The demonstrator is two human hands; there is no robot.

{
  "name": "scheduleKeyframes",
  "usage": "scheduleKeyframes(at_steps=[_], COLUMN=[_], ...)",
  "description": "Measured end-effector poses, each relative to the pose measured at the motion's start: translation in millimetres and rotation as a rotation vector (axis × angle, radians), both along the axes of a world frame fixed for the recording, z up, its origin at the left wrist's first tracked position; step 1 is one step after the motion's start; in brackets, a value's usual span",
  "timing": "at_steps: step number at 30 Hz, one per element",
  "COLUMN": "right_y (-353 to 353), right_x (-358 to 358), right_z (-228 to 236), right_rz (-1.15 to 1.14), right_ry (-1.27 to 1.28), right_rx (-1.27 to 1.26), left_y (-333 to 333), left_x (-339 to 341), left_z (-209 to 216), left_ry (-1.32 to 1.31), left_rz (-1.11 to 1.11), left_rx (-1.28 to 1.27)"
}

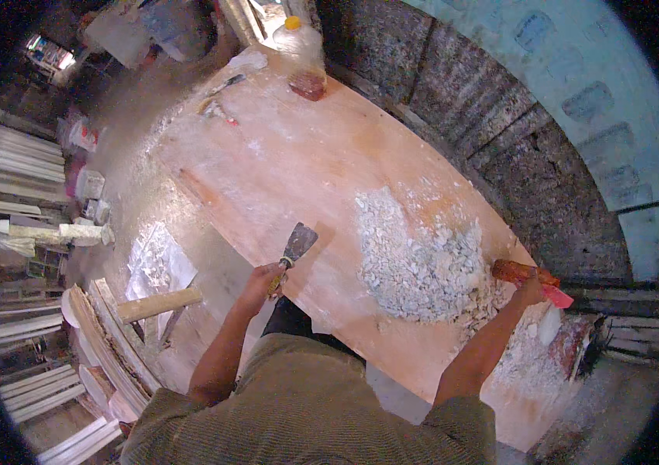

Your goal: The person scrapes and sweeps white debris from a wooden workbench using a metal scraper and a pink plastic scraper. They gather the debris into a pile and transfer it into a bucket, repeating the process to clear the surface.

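My left hand (266, 280) is closed around the handle of a putty knife (301, 239), its broad dark blade pointing up and away over the near-left edge of the table. Off to the right, my right hand (529, 290) grips a reddish-brown, block-like tool (509, 270) with a pinkish-red end poking out past the fingers; its exact kind is unclear. Between the hands, a wide heap of whitish-grey flakes (422, 267) is spread on the pinkish wooden tabletop (275, 167). The right-hand tool is beside the heap's right edge.
A clear jug with a yellow cap (292, 35) stands at the far end, near a reddish-brown lump (307, 86) and a few small hand tools (217, 105). A dark wall (484, 101) borders the right side. Long white strips (19, 159) are stacked at left, behind a wooden post (160, 304).
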State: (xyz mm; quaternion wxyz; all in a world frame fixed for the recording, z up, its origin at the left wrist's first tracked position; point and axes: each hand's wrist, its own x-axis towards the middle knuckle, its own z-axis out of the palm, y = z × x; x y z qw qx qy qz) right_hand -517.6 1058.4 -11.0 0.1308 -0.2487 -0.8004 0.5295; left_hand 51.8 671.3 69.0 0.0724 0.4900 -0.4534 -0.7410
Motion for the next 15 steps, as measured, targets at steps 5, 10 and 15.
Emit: scheduleKeyframes(at_steps=[5, 10, 15], right_y=[-164.9, -341.1, -513.8], right_x=[65.2, 125.0, 181.7], right_z=[113.9, 140.5, 104.4], right_rz=[0.310, 0.888, 1.013], right_ry=[0.433, 0.414, 0.645], right_rx=[0.322, 0.061, 0.159], left_y=[-34.5, -94.8, -160.0], left_x=[17.7, -5.6, -1.1], left_z=[-10.4, -23.9, -23.2], left_ry=[-0.025, 0.044, 0.021], left_rz=[-0.028, -0.155, -0.185], left_rx=[0.030, 0.018, 0.035])
